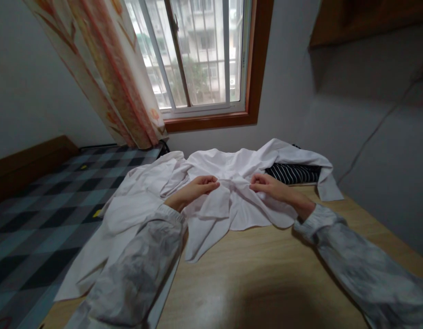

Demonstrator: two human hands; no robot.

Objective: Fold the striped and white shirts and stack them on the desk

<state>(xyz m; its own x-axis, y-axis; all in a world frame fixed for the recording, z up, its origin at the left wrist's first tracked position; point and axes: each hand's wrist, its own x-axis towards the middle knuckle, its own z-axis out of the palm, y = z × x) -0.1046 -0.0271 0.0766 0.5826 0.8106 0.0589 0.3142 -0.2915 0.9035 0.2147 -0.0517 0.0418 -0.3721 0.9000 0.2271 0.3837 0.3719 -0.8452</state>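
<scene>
A white shirt [249,214] lies spread and wrinkled over the far part of a light wooden table [252,274]. My left hand [204,183] pinches its cloth near the middle, fingers closed. A short way to the right, my right hand [262,183] is closed on the same shirt, and the fabric between both hands is gathered. One sleeve stretches right over a black-and-white striped cloth [293,173]. More white fabric [125,219] is heaped on the left and hangs over the table's left edge.
Left of the table is a bed with a checked cover [36,219]. A patterned curtain [105,68] hangs beside the window [204,55] behind the table. A wooden shelf [369,23] juts out at the upper right, with a cable [372,130] along the wall below.
</scene>
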